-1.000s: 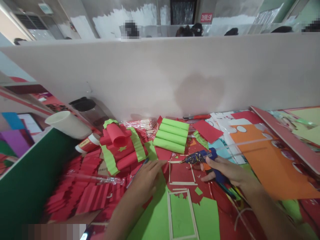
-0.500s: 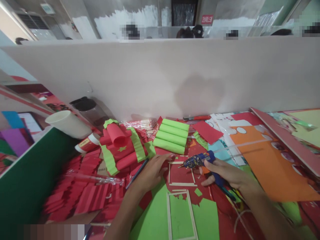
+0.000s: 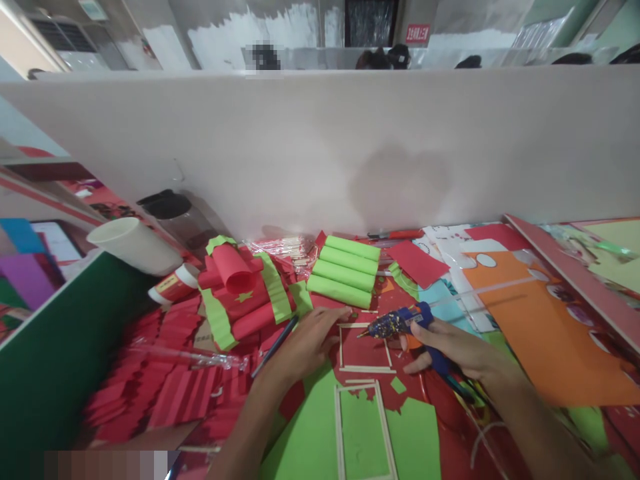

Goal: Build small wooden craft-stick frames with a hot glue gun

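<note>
My right hand (image 3: pixel 445 347) is wrapped round a blue glue gun (image 3: pixel 403 321), whose tip points left over the top edge of a small square stick frame (image 3: pixel 366 369). At that frame's upper left corner rests my left hand (image 3: pixel 317 333), fingers bent and close together; whatever lies under the fingertips is too small to name. Nearer to me, a taller stick frame (image 3: pixel 339 427) lies on green paper (image 3: pixel 417 433). Just beyond the hands are green paper rolls (image 3: pixel 345 270) side by side.
Red and green paper craft (image 3: pixel 243 293) and folded red strips (image 3: pixel 183 400) lie left, near a white cup (image 3: pixel 133 247) and a dark green board (image 3: pixel 65 360). Orange paper (image 3: pixel 545 333) lies right. A pale partition (image 3: pixel 300 147) stands behind.
The view has shifted slightly. My left fingers have turned a little at the small frame's corner; my right hand and the glue gun have hardly moved.
</note>
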`<state>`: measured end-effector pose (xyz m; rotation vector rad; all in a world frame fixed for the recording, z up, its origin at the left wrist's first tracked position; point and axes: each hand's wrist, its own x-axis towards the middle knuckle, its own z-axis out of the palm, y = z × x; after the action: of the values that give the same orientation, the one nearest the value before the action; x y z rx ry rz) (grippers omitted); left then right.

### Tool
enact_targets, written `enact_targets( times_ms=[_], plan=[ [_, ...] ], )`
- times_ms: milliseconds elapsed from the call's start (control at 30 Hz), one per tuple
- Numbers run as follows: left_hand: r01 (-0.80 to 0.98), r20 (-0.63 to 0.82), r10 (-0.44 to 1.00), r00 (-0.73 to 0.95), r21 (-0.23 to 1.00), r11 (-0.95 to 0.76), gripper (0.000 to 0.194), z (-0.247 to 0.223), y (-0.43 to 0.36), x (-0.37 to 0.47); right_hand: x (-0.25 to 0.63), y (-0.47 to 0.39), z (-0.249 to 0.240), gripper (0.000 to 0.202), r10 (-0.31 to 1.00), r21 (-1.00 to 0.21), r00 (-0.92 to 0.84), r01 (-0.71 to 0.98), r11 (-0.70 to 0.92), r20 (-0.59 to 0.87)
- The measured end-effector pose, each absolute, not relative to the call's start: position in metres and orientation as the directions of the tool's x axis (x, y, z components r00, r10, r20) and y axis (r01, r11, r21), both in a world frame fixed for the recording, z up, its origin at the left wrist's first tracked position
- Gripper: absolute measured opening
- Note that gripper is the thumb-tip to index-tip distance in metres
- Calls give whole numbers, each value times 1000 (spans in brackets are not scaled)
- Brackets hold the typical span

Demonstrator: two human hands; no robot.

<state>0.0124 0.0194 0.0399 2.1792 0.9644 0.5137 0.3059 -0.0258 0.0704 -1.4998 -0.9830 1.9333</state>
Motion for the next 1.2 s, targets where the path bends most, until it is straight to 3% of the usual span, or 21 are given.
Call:
enact_targets(
  times_ms=[233, 467, 600, 767, 867, 967, 1067, 1200],
  plan=[
    [469, 35, 737, 675, 751, -465, 65, 42, 21, 14, 309, -26, 68, 56, 765, -801, -269, 42, -598, -585],
    [501, 21, 731, 682, 715, -487, 58, 45, 23, 11, 308, -26, 73, 60, 768, -794, -212, 80, -602, -604],
    [569, 67, 768, 637, 631, -527, 56, 52, 8, 6, 311, -26, 74, 59, 772, -797, -209, 75, -599, -600],
    [747, -25, 841, 541, 474, -466, 34, 55, -35, 36, 317, -25, 73, 53, 807, -835, -221, 87, -543, -548],
    [763, -74, 829, 554, 444, -471, 31, 50, -51, 62, 328, -25, 77, 55, 867, -896, -241, 207, -394, -437],
    [773, -60, 845, 531, 444, -454, 18, 43, -50, 74, 343, -27, 90, 53, 899, -883, -293, 433, -178, -325],
    [743, -22, 831, 555, 463, -484, 17, 36, -45, 72, 354, -30, 104, 41, 903, -751, -323, 661, 1, -283],
    [731, 13, 829, 560, 464, -501, 18, 29, -42, 67, 357, -30, 107, 42, 911, -573, -227, 819, -12, -343]
  ],
)
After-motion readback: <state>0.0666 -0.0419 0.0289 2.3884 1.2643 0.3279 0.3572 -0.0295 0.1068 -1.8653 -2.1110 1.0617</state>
